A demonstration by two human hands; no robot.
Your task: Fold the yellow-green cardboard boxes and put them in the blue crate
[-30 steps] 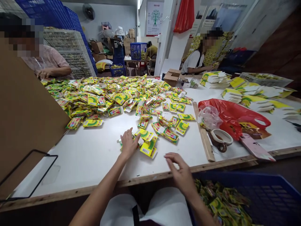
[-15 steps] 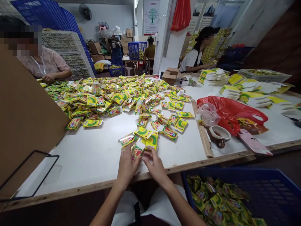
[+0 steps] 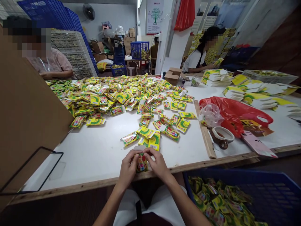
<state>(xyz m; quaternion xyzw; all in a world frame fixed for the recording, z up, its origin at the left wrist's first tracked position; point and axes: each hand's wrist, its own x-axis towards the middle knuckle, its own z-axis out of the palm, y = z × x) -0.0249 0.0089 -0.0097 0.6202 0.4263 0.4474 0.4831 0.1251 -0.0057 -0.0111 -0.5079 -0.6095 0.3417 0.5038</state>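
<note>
- One small box [image 3: 142, 163] is between the left hand [image 3: 127, 164] and right hand [image 3: 156, 160], at the near edge of the table [image 3: 94, 157].
- Left thumb and fingers are nearly closed, gripping its left side.
- Right thumb and fingers pinch its upper right corner.
- Loose boxes [image 3: 154, 141] lie just beyond both hands, a large heap [image 3: 113, 95] farther off.
- Right of the right hand: a mug [image 3: 216, 139] and, lower, a blue basket [image 3: 235, 173].

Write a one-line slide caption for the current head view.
Left hand and right hand hold a small packet near the edge of a white table, before a heap of yellow-green packets.
</note>
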